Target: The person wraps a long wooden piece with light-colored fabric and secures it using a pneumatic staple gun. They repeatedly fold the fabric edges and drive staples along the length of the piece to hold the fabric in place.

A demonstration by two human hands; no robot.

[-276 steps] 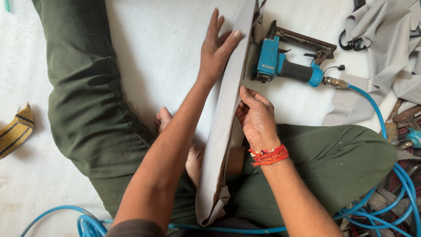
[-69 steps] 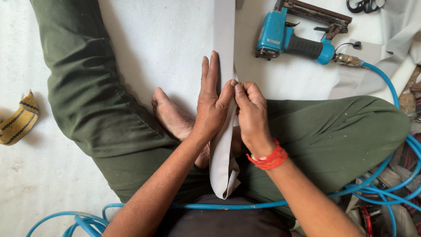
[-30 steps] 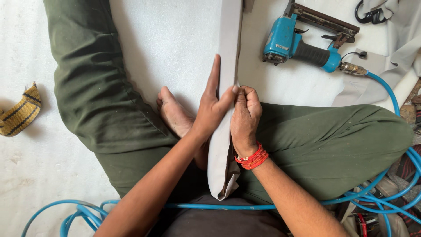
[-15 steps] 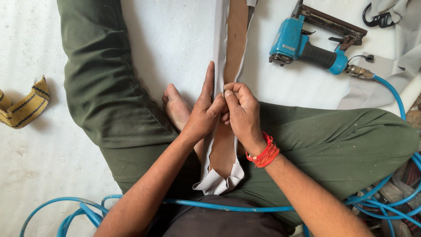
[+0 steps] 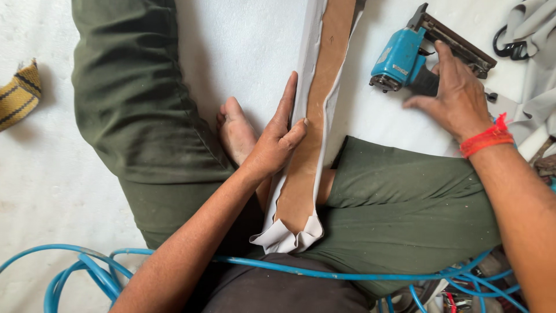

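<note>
- Your left hand (image 5: 277, 142) lies flat, fingers stretched out, along the left edge of the brown wooden strip (image 5: 315, 122); thumb presses onto the wood, pinning the pale grey fabric (image 5: 285, 236) folded over that edge.
- Left hand grips nothing, it only presses down.
- The strip runs from the top of the view down to your lap, between your legs, resting on the right green trouser leg (image 5: 405, 203). Its lower end is wrapped in bunched fabric.
- Fabric shows along both long edges of the strip, bare wood in the middle.
- Your right hand (image 5: 454, 95) rests on the handle of the blue pneumatic stapler (image 5: 405, 58), fingers curled over it; can't tell whether the grip is fully closed. A red thread band (image 5: 485, 139) sits on that wrist.
- The stapler lies on the white floor (image 5: 243, 52), right of the strip, apart from it.
- Your bare foot (image 5: 236, 130) sits just left of the left hand.
- A blue air hose (image 5: 324, 272) crosses your lap below the strip's end and loops at lower left.
- A yellow striped cloth (image 5: 17, 95) lies far left. Grey cloth (image 5: 536, 64) is at upper right.
</note>
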